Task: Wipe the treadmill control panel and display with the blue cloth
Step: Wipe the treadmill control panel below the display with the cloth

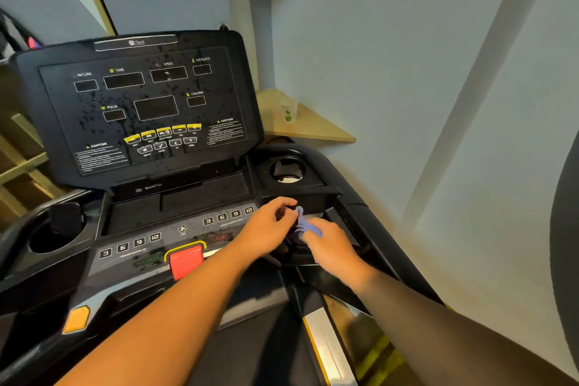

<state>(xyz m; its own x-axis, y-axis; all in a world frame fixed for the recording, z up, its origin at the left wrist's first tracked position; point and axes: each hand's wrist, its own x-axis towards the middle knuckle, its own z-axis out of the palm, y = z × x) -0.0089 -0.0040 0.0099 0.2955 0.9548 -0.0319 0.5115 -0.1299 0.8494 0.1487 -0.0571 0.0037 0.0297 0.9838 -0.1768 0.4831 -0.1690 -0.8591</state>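
The treadmill's black display (141, 103) stands tilted at the upper left, speckled with dark droplets. Below it lies the grey control panel (175, 235) with number keys and a red stop button (185, 260). A small bunched blue cloth (305, 224) sits at the panel's right end, over a dark recess. My left hand (266, 229) pinches the cloth's top end with its fingertips. My right hand (332, 247) holds the cloth's lower part from the right. Most of the cloth is hidden between the two hands.
A cup holder (288, 170) sits right of the display, another (56, 235) at the far left. A plastic cup (288, 111) stands on a wooden corner shelf (313, 128) behind the console. The wall runs close along the right. An orange tab (76, 318) marks the lower left console.
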